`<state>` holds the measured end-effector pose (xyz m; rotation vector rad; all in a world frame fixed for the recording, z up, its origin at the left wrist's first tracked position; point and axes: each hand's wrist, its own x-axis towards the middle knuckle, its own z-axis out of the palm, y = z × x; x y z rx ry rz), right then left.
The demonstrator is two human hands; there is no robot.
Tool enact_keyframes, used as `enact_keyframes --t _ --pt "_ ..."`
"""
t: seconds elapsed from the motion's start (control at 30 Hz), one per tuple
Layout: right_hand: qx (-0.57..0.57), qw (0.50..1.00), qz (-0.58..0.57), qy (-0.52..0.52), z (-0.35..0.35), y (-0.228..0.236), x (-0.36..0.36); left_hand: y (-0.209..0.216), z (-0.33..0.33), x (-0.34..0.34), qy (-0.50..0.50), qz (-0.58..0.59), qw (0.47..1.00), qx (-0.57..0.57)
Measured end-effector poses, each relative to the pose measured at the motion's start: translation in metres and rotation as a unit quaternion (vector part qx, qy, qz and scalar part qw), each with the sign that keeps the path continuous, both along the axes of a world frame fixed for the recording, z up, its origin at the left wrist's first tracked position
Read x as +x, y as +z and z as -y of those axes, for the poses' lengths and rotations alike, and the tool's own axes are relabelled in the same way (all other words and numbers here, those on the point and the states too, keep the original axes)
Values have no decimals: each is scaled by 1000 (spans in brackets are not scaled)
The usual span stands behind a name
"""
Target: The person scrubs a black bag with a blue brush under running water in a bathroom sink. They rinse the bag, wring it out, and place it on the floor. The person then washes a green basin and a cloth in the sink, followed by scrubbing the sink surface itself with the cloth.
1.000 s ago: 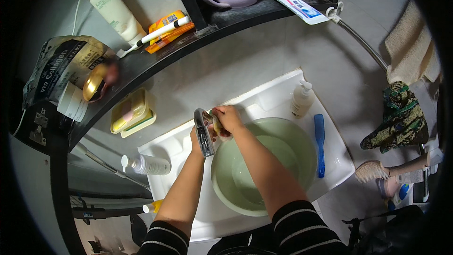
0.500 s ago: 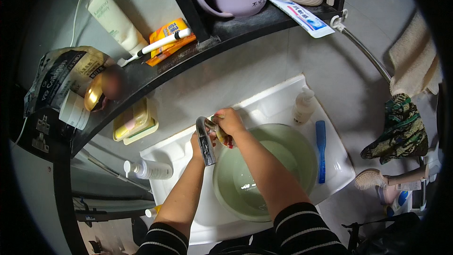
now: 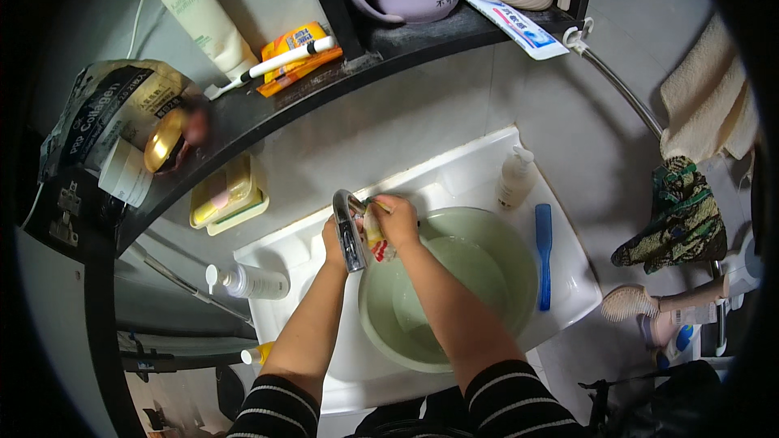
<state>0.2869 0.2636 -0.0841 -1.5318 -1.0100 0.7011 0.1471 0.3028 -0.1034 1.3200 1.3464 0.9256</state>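
Note:
Both my hands work close together over the left rim of a pale green basin (image 3: 511,255). Between them is a small wet-looking cloth (image 3: 377,247), whitish and yellow with red patches. My right hand (image 3: 396,221) is closed around its upper part, and the lower end hangs below the fingers. My left hand (image 3: 331,239) is beside it, mostly behind the chrome faucet (image 3: 349,235), so its fingers are largely hidden. Water with a faint greenish look fills the lower part of the basin.
The basin stands in a white sink (image 3: 568,276). On the sink's right are a pump bottle (image 3: 515,178) and a blue brush (image 3: 544,259); a white pump bottle (image 3: 251,282) stands left. Overhead, a black shelf (image 3: 243,126) holds toiletries and cups. A towel (image 3: 706,97) hangs right.
My right hand has shifted its hold, and more of the cloth's red-patched end hangs below it. The whole view has moved slightly; both hands remain by the faucet.

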Motion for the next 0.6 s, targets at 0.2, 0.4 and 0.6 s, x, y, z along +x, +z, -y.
enact_keyframes --t 0.2,0.4,0.6 --pt "6 998 46 -39 9 -13 -17 -29 -11 -12 12 -105 990 98" --pt "53 990 -57 -115 -1 -35 -21 24 18 6 -5 19 1000 16" --pt "-183 977 107 33 30 -13 6 46 74 -19 -43 11 997 69"
